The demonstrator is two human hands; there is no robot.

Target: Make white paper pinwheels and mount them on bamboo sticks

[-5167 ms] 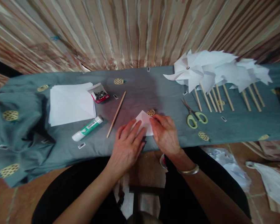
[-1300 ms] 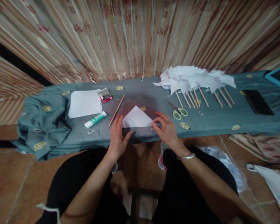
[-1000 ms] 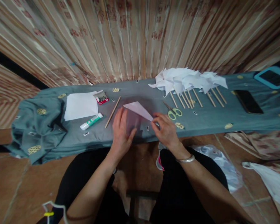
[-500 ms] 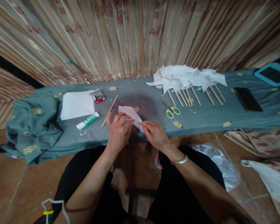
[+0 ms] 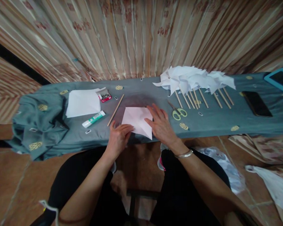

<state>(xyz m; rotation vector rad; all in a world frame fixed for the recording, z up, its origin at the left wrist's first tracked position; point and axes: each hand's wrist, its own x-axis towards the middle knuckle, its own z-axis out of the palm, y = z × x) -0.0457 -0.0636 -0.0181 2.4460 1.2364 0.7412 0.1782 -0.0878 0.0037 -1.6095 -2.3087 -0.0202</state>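
A square sheet of white paper [image 5: 138,121], tinted pink by the light, lies opened out in front of me with faint creases, its near corner jutting past the bench edge. My left hand [image 5: 119,136] pinches its lower left edge between thumb and fingers. On the right edge rests my right hand [image 5: 163,127], its fingers spread and touching the paper. A thin wooden stick [image 5: 115,110] lies just beyond my left hand. Green-handled scissors [image 5: 178,113] are to the right of my right hand.
On the cloth-covered bench [image 5: 141,89] are a paper stack [image 5: 82,102], a box of metal pins [image 5: 105,95], a glue stick [image 5: 93,119], several paper pinwheels [image 5: 195,80] on sticks, a phone [image 5: 257,103] and a blue-framed tablet [image 5: 279,78]. A curtain [image 5: 132,40] hangs behind.
The folded paper has been opened into a flat square. My right hand has gone from pinching its corner to lying spread on its right edge. The view has shifted slightly left.
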